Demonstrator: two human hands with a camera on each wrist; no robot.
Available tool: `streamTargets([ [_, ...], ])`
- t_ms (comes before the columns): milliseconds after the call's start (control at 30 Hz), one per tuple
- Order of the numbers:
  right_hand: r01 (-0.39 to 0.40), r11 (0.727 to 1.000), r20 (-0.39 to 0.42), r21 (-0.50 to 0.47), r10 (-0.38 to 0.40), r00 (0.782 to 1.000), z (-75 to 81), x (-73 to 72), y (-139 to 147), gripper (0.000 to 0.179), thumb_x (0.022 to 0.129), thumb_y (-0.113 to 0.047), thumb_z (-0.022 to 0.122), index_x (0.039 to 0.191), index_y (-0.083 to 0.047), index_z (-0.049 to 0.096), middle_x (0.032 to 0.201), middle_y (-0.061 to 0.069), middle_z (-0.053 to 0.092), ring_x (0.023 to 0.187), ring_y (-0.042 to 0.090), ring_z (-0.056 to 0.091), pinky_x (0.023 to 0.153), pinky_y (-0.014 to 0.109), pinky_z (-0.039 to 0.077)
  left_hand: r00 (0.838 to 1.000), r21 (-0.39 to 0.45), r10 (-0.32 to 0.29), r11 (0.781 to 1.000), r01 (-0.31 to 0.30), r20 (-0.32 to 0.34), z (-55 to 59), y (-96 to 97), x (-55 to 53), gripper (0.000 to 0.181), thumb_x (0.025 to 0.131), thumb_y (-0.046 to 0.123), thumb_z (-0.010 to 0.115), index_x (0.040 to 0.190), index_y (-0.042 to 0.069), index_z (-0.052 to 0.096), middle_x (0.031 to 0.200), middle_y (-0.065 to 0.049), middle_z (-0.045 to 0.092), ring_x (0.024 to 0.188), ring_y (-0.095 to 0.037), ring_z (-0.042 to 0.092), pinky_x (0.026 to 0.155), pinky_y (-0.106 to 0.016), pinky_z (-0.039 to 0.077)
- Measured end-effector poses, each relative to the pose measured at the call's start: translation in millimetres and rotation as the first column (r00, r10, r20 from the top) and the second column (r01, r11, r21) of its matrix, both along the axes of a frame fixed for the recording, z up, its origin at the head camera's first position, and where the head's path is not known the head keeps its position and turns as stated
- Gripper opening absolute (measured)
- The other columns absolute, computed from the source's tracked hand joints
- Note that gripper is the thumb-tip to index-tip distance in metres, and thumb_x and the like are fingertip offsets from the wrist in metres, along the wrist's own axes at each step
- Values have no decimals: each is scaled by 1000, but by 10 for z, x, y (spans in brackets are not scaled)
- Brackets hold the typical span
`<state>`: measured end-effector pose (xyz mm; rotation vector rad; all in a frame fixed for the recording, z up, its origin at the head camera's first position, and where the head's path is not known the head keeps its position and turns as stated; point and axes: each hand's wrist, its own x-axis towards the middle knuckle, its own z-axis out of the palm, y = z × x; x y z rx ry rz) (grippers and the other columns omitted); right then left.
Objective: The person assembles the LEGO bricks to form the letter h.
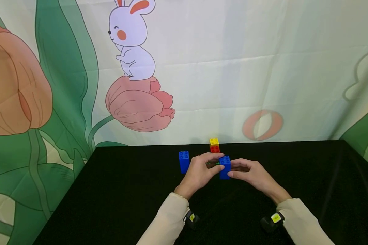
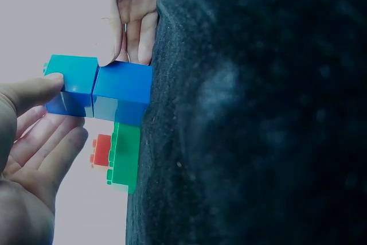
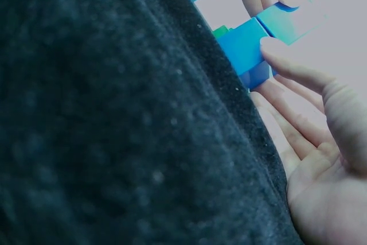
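Note:
Two blue toy bricks stand one on top of the other in front of me. My left hand (image 1: 199, 172) pinches the upper blue brick (image 2: 71, 78) between thumb and fingers. Lower down, my right hand (image 1: 253, 174) holds the lower blue brick (image 2: 123, 87), thumb on its near side. A thin seam shows between the two bricks. Just behind them is a green brick (image 2: 126, 156), mostly hidden by the left hand in the head view. A red brick (image 1: 215, 149) and a yellow brick (image 1: 214, 142) show farther back.
Another blue brick stack (image 1: 184, 161) stands upright left of my left hand. All of it rests on a table with a black cloth (image 1: 125, 197). A printed curtain (image 1: 202, 85) hangs behind the table's far edge.

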<state>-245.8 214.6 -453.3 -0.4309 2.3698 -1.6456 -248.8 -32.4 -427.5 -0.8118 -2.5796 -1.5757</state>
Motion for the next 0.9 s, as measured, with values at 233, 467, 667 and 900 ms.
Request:
streamTargets([
  [233, -11, 1000, 3, 2, 11, 1000, 7, -2, 9, 55, 97, -30, 78, 144, -6, 61, 135, 15, 67, 122, 30, 66, 103, 47, 55, 1000, -15, 2, 1000, -3, -15, -3, 6, -4, 39, 101, 15, 76, 139, 10, 70, 136, -5, 70, 120, -16, 69, 100, -29, 56],
  [467, -16, 1000, 11, -6, 16, 1000, 4, -3, 8, 55, 98, -30, 78, 144, -6, 60, 135, 15, 67, 122, 31, 66, 104, 47, 55, 1000, -18, -3, 1000, 3, -25, 3, 2, -6, 39, 101, 14, 76, 139, 9, 70, 136, -6, 70, 119, -16, 69, 100, -29, 56],
  [667, -3, 1000, 10, 0, 3, 1000, 8, -6, 3, 55, 97, -32, 78, 144, -8, 61, 138, 15, 65, 123, 30, 65, 104, 48, 55, 999, -37, -9, 999, 8, -34, 27, 2, -2, 39, 101, 15, 76, 139, 9, 70, 136, -6, 70, 119, -15, 69, 101, -29, 56],
  [900, 0, 1000, 6, 3, 0, 1000, 7, -3, 2, 54, 97, -32, 78, 143, -8, 61, 138, 15, 65, 124, 31, 65, 104, 49, 54, 999, -54, -9, 999, 7, -37, 27, 0, -8, 39, 101, 16, 76, 139, 10, 69, 136, -4, 70, 119, -14, 69, 102, -30, 56],
])
